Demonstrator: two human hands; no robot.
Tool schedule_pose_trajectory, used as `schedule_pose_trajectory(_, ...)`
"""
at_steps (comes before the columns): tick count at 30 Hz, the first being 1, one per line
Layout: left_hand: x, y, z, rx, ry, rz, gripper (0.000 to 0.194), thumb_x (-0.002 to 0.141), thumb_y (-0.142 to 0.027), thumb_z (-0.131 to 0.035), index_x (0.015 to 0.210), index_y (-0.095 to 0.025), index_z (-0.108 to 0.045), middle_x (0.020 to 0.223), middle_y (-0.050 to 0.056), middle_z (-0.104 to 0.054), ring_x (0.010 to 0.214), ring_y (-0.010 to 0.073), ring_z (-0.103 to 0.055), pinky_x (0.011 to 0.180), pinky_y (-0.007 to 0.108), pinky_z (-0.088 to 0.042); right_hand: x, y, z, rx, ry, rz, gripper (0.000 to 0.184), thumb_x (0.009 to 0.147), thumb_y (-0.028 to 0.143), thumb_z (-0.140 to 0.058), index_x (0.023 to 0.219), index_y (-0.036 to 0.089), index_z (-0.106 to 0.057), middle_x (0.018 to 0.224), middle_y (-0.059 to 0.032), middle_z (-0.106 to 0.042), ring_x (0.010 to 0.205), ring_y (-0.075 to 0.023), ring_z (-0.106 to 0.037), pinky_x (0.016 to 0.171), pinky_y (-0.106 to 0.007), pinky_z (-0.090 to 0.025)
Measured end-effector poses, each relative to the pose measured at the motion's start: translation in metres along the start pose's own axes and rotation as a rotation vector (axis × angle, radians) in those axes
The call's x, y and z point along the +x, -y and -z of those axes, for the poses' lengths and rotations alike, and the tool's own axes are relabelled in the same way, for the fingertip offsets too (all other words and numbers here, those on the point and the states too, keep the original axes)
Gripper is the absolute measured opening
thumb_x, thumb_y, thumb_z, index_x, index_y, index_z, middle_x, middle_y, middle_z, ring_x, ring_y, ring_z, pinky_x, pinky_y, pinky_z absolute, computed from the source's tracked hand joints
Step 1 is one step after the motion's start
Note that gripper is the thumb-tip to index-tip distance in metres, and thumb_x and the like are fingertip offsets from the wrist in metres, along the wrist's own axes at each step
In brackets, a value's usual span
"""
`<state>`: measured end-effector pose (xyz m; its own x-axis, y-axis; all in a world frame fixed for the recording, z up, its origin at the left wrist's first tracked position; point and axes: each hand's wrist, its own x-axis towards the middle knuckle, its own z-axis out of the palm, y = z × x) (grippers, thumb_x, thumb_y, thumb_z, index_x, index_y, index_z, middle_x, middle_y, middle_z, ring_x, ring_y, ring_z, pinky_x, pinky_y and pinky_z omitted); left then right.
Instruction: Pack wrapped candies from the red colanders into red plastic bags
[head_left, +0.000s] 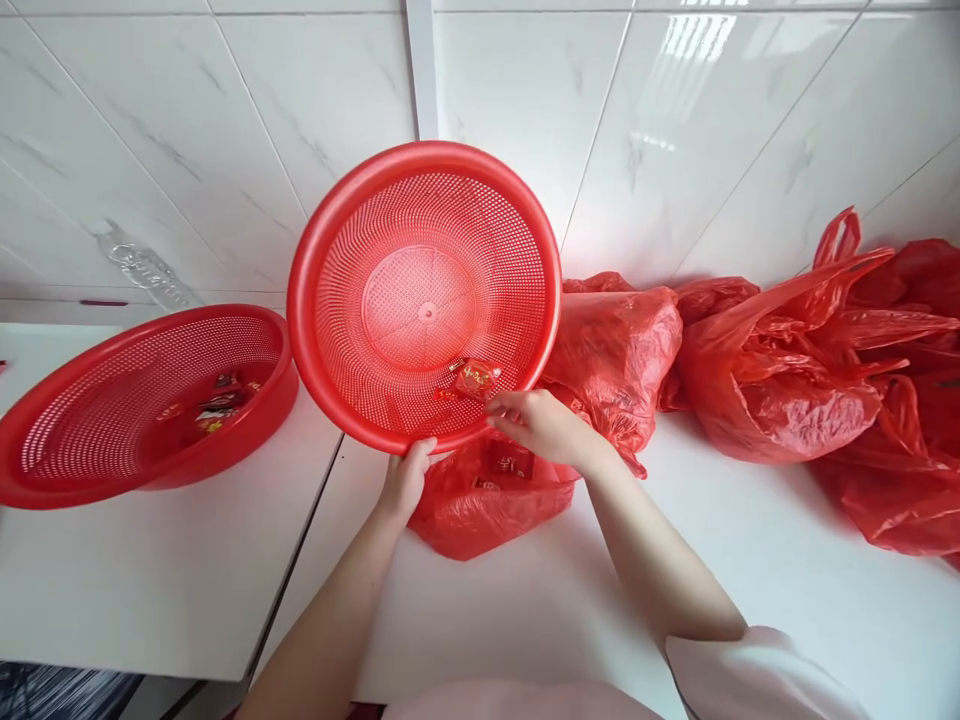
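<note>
A round red plastic colander (pixel 427 300) is tipped up, its open side facing me. My left hand (pixel 409 478) grips its lower rim, thumb on the front. A few small red packets (pixel 477 378) with gold lettering lie low inside it. At the lower right rim is my right hand (pixel 536 425), its fingers closed together by the packets; whatever they pinch is hidden. Directly below the colander, a red plastic bag (pixel 487 515) stands with its mouth spread, and similar red packets (pixel 512 460) show in it.
To the left, a second red colander (pixel 255 420) holds several packets. Filled red plastic bags (pixel 780 400) line the right side of the white table (pixel 480 630). A clear plastic bottle (pixel 146 270) lies against the tiled wall. A gap runs between two tabletops.
</note>
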<state>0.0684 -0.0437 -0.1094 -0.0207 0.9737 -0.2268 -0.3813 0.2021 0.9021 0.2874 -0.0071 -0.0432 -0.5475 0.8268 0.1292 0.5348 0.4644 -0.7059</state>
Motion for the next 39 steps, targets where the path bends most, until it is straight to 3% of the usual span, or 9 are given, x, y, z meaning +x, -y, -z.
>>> schedule_pose_trajectory(5, -0.006, -0.001, -0.008, -0.056, 0.127, -0.003, 0.046, 0.078, -0.026, -0.061, 0.123, -0.017, -0.062, 0.113, 0.010, -0.070, 0.112, 0.0326, -0.063, 0.094, 0.049, -0.053, 0.016, -0.017, -0.024, -0.404, -0.296, -0.051, 0.056, 0.085, 0.033, -0.062, 0.137, 0.016, -0.048, 0.146, -0.0177, -0.044, 0.132, -0.0318, -0.043, 0.108, -0.050, -0.035)
schedule_pose_trajectory(8, -0.009, 0.001, -0.011, -0.070, 0.184, 0.011, 0.044, 0.079, -0.024, -0.060, 0.123, -0.018, -0.062, 0.118, 0.009, -0.068, 0.112, 0.0305, -0.063, 0.093, 0.047, -0.053, 0.020, -0.024, -0.029, -0.494, -0.284, -0.105, 0.064, 0.084, 0.029, -0.060, 0.142, 0.012, -0.041, 0.140, -0.0211, -0.050, 0.127, -0.0341, -0.046, 0.107, -0.053, -0.033)
schedule_pose_trajectory(11, -0.009, 0.002, -0.011, -0.082, 0.202, 0.033, 0.043, 0.080, -0.024, -0.060, 0.123, -0.018, -0.062, 0.118, 0.009, -0.069, 0.113, 0.0307, -0.063, 0.093, 0.046, -0.054, 0.020, -0.028, -0.024, -0.292, -0.285, -0.120, 0.050, 0.084, 0.021, -0.054, 0.133, 0.013, -0.048, 0.110, -0.0145, -0.067, 0.103, -0.0258, -0.061, 0.096, -0.042, -0.045)
schedule_pose_trajectory(15, -0.005, -0.002, -0.007, -0.117, 0.189, -0.009, 0.045, 0.080, -0.020, -0.058, 0.125, -0.018, -0.060, 0.123, 0.010, -0.066, 0.118, 0.0319, -0.059, 0.094, 0.048, -0.053, 0.016, -0.027, -0.006, 0.287, -0.365, -0.075, 0.034, 0.088, 0.029, -0.052, 0.120, 0.016, -0.054, 0.110, -0.0082, -0.067, 0.099, -0.0180, -0.064, 0.091, -0.032, -0.049)
schedule_pose_trajectory(20, 0.000, -0.011, -0.002, -0.162, 0.120, -0.130, 0.051, 0.080, -0.018, -0.057, 0.131, -0.021, -0.055, 0.130, 0.010, -0.062, 0.121, 0.0332, -0.058, 0.095, 0.053, -0.052, 0.001, -0.012, 0.022, 0.605, -0.045, -0.059, 0.024, 0.091, 0.033, -0.051, 0.106, 0.018, -0.061, 0.104, -0.0044, -0.067, 0.098, -0.0176, -0.063, 0.092, -0.033, -0.049)
schedule_pose_trajectory(24, 0.003, -0.018, -0.001, -0.188, 0.071, -0.148, 0.057, 0.078, -0.016, -0.059, 0.134, -0.022, -0.052, 0.129, 0.011, -0.063, 0.120, 0.0334, -0.059, 0.096, 0.055, -0.051, -0.010, -0.001, 0.029, 0.392, 0.234, -0.026, 0.031, 0.089, 0.031, -0.056, 0.119, 0.023, -0.062, 0.114, -0.0027, -0.066, 0.103, -0.0183, -0.062, 0.093, -0.032, -0.048)
schedule_pose_trajectory(27, 0.004, -0.023, -0.002, -0.204, 0.042, -0.179, 0.059, 0.076, -0.013, -0.059, 0.134, -0.023, -0.053, 0.128, 0.010, -0.063, 0.123, 0.0322, -0.056, 0.098, 0.053, -0.051, -0.012, 0.003, 0.020, 0.135, 0.271, -0.081, 0.030, 0.088, 0.037, -0.058, 0.115, 0.026, -0.065, 0.111, -0.0021, -0.069, 0.098, -0.0204, -0.064, 0.090, -0.034, -0.049)
schedule_pose_trajectory(36, -0.002, -0.015, -0.006, -0.217, 0.114, -0.138, 0.056, 0.079, -0.014, -0.058, 0.134, -0.021, -0.053, 0.128, 0.011, -0.063, 0.122, 0.0328, -0.057, 0.098, 0.054, -0.051, -0.002, 0.016, 0.002, 0.080, -0.111, 0.070, 0.025, 0.098, 0.036, -0.044, 0.101, 0.019, -0.062, 0.094, -0.0041, -0.069, 0.083, -0.0148, -0.064, 0.080, -0.029, -0.050)
schedule_pose_trajectory(39, -0.008, -0.007, -0.011, -0.195, 0.211, -0.070, 0.049, 0.083, -0.016, -0.057, 0.132, -0.020, -0.057, 0.127, 0.010, -0.064, 0.122, 0.0316, -0.057, 0.099, 0.053, -0.050, 0.006, 0.009, -0.015, -0.143, -0.276, 0.061, 0.024, 0.097, 0.030, -0.047, 0.114, 0.018, -0.059, 0.116, -0.0104, -0.066, 0.103, -0.0200, -0.062, 0.092, -0.035, -0.048)
